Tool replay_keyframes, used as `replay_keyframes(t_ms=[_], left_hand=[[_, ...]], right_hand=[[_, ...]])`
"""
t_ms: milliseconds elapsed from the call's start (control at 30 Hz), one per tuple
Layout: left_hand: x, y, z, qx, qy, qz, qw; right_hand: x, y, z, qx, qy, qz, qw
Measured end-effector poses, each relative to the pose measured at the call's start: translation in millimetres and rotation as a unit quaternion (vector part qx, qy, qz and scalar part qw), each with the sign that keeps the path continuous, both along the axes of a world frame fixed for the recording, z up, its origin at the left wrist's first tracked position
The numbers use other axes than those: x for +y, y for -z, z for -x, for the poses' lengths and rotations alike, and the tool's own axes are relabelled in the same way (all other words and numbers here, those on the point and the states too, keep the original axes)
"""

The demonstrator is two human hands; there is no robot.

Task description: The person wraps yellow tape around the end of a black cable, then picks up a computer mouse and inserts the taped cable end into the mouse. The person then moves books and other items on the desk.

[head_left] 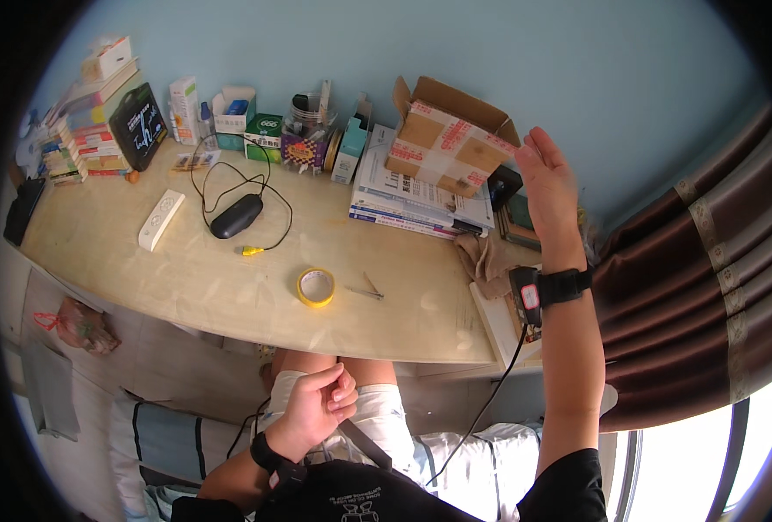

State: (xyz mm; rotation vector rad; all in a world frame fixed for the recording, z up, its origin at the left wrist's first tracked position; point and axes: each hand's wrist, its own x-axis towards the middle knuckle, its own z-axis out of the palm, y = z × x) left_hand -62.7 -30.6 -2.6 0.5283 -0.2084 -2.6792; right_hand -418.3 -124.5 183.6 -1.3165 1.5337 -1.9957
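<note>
My right hand (548, 178) is raised at the right end of the desk, its fingers stretched out. It is beside the flap of an opened cardboard box (442, 143) with red-and-white tape; I cannot tell whether they touch. My left hand (318, 402) hangs over my lap in front of the desk edge, its fingers curled in loosely with nothing seen in them. On the desk beyond it lie a roll of yellow tape (315, 287) and a small thin metal item (368, 289). The box rests on a stack of books (403, 209).
A black oval device with a cable (236, 217) and a white power strip (161, 220) lie on the left half of the desk (229, 296). Small boxes, a jar of pens (307, 135) and book piles line the wall. A brown cloth (481, 261) and a curtain (690, 287) are at the right.
</note>
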Motion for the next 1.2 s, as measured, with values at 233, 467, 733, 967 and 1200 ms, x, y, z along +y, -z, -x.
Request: replay_keyframes(t_ms=[233, 467, 733, 967, 1200], left_hand=[[7, 3, 3, -0.003, 0.022, 0.005, 1.0], [-3, -9, -43, -0.117, 0.016, 0.203, 0.972], [-15, -29, -87, -0.357, 0.1, 0.434, 0.821], [-18, -70, -106, -0.413, 0.058, 0.425, 0.804], [-60, -119, -67, -0.394, -0.007, 0.499, 0.772]], right_hand=[[50, 75, -9, 0.132, -0.063, -0.176, 0.973], [126, 68, -10, 0.213, -0.138, -0.391, 0.885], [148, -82, 26, 0.258, -0.201, -0.541, 0.775], [113, -186, 76, 0.3, -0.152, -0.491, 0.803], [58, -181, 55, 0.403, -0.231, -0.327, 0.823]])
